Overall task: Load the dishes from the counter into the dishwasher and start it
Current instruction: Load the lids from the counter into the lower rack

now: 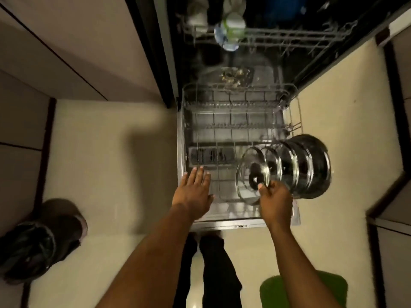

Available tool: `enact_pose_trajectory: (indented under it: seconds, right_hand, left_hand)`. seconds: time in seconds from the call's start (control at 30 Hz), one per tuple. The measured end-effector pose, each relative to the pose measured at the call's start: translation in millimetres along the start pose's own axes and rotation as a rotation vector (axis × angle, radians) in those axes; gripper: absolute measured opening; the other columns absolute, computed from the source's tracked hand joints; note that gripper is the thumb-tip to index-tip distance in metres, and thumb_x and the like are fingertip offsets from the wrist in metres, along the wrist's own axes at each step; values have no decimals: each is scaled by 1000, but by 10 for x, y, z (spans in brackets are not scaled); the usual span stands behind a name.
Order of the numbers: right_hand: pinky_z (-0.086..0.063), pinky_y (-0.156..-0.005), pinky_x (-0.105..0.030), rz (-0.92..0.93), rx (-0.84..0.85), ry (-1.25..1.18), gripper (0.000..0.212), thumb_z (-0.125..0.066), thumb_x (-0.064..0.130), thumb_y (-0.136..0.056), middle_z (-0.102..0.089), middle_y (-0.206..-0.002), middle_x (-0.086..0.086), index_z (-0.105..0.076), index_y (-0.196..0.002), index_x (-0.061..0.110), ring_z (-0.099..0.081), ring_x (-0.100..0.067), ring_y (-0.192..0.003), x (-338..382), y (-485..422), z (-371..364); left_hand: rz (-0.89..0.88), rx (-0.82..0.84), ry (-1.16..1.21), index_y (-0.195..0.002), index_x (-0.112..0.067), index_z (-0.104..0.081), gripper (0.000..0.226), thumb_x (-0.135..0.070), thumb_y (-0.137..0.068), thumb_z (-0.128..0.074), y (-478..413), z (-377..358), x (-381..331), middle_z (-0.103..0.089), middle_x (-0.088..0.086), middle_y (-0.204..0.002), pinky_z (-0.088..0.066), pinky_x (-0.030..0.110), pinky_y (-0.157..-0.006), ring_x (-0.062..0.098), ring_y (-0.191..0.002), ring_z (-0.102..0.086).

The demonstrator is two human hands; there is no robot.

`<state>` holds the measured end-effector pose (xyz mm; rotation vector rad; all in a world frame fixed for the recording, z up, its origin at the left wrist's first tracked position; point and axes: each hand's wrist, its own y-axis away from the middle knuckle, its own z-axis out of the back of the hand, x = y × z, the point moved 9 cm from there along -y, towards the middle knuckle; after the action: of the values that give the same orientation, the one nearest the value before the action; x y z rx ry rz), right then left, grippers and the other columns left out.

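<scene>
Left hand [195, 190] flat, fingers extended, above lower rack's [231, 127] front left. Right hand [275, 202] pinches glass lid [251, 181], front right.

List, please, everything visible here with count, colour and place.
Grey wire lower rack: one, grey, pulled out over the open door.
Round clear glass lids with dark knobs: about four, clear, standing on edge at the rack's front right.
Dark plastic cutlery basket: one, dark grey, rack's front left.
Grey wire upper rack: one, grey, inside the dishwasher.
White-and-green cup-like item: one, blurred, upper rack.
Dark bin with black liner: one, floor, left.
Green unidentifiable object: one, floor, bottom right.
Left hand: one, open, over the rack's front left.
Right hand: one, pinching the nearest lid's rim.
</scene>
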<state>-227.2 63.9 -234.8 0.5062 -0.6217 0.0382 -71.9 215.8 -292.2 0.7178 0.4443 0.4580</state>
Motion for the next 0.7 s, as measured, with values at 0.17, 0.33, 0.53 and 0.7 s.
enact_pose_trajectory:
  seconds: [0.17,0.33,0.53,0.7]
  right_hand:
    - [-36,-70,-25,48,-17,85,10,-62,16,-93,-68,-88,-8,-63,-98,8,-61,-22,-83,-186,-504,-425]
    - [-36,-72,-24,62,-68,187,14,-60,19,-96,-71,-95,-11,-63,-104,8,-65,-27,-90,-321,-679,-628]
    - [-44,-73,-29,36,-153,243,14,-61,17,-94,-72,-95,-10,-63,-105,9,-68,-29,-90,-523,-839,-672]
    - [-45,-75,-25,48,-137,225,14,-63,17,-93,-72,-94,-8,-64,-104,8,-69,-24,-88,-557,-991,-732]
  left_hand:
    - [18,47,13,-157,-12,9,69,-41,-106,-27,-789,-328,57,17,12,-164,9,43,-120,28,-151,16]
    - [28,64,41,-157,-15,10,71,-45,-106,-28,-1360,-582,156,20,10,-163,6,46,-123,28,-150,18]
    - [62,113,-8,-156,-15,14,73,-46,-105,-28,-1828,-740,297,23,11,-162,4,47,-123,27,-150,18]
    - [49,135,-10,-156,-12,13,77,-46,-104,-33,-1973,-852,367,19,13,-162,2,47,-124,29,-151,13]
